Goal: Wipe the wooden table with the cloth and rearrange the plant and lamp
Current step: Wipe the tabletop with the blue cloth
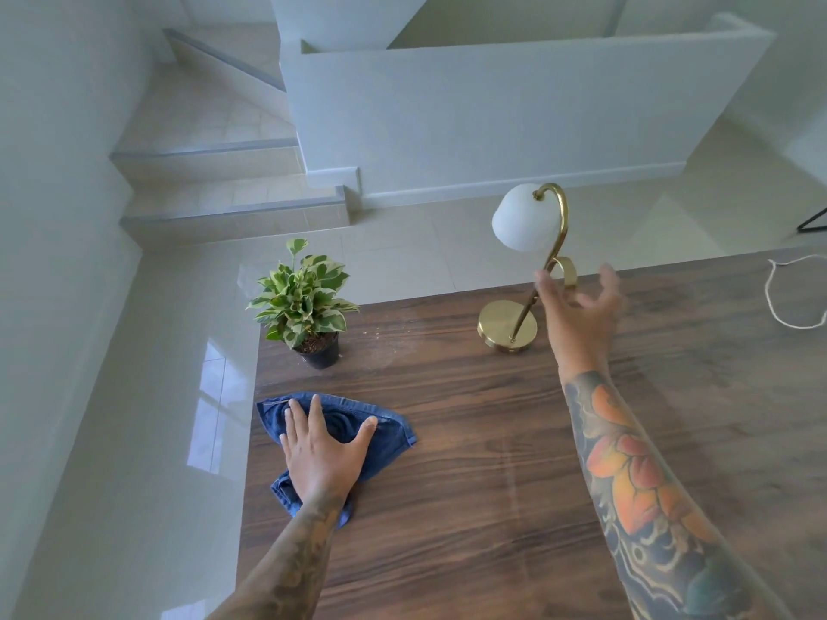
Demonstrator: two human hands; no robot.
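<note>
Wooden table [492, 440], blue cloth [389, 434], tiled floor [156, 351], steps [215, 172]

Left hand [320, 454] flat on cloth [385, 434]

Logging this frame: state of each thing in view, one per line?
cloth: flat on table, crumpled, under left hand
left hand: open, pressing cloth
right hand: open, blurred, by lamp stem, not gripping
lamp: upright, apparently off
plant: upright in pot, near table corner
table: streaky
cord: loose loop
</note>
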